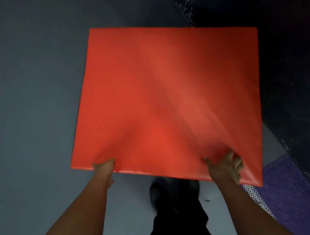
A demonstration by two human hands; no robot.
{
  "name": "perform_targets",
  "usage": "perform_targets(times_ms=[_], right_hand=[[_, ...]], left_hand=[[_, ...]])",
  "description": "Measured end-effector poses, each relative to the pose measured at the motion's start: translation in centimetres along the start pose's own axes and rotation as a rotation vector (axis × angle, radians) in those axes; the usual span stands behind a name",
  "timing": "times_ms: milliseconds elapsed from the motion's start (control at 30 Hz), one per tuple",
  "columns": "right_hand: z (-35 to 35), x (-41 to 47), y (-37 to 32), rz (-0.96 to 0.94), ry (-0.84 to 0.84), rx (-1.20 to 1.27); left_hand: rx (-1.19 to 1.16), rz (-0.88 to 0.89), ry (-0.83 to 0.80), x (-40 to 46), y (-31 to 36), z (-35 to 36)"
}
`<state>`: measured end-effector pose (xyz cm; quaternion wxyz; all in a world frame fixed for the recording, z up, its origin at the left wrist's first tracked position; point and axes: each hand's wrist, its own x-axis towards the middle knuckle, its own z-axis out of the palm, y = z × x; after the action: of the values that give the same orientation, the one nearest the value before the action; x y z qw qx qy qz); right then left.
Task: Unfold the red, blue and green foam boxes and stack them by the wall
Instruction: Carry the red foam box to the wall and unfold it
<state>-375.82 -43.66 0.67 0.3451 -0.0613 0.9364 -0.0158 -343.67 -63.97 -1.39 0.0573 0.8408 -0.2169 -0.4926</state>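
Box: we hold the red foam box (169,99) in the air in front of us, above the grey floor (31,89); only one broad flat face shows, so we cannot tell whether it is folded or opened out.
Left hand: our left hand (105,166) grips the near edge of the box close to its near left corner, thumb on top, the fingers hidden under the edge.
Right hand: our right hand (225,167) clutches the box near its near right corner, fingers curled into the red cover, which wrinkles around them.
Floor: grey, with a paler patch under us.
Legs: our dark trousers (179,225) and one dark shoe (158,191) show below the near edge of the box.
Mat: a purple mesh mat (286,188) lies on the floor to the right, just beside the near right corner of the box.
Far right: a dark surface, too dim to name.
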Motion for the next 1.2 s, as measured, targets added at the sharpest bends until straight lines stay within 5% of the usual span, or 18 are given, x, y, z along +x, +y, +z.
perform_targets(times_ms=[200,367,533,800,967,1200], right_hand=[[2.6,-7.2,-5.1,0.122,-0.227,0.048],[7.8,-13.6,-9.7,0.28,-0.621,0.4],[14.5,-18.4,-17.2,0.548,-0.743,0.775],[24.0,-22.0,-25.6,0.743,-0.512,1.364],[24.9,-22.4,-27.5,0.771,-0.286,1.302],[25.0,-21.8,-35.7,0.772,-0.378,1.455]], left_hand=[[0.522,0.231,0.06,0.9,6.0,-0.7],[0.683,0.338,0.102,3.1,10.3,-3.5],[0.664,0.309,0.107,10.9,12.6,-7.4],[0.479,0.492,-0.362,16.5,16.9,-6.5],[0.454,0.481,-0.401,16.5,19.4,-5.4],[0.566,0.54,-0.369,18.2,28.8,-5.0]])
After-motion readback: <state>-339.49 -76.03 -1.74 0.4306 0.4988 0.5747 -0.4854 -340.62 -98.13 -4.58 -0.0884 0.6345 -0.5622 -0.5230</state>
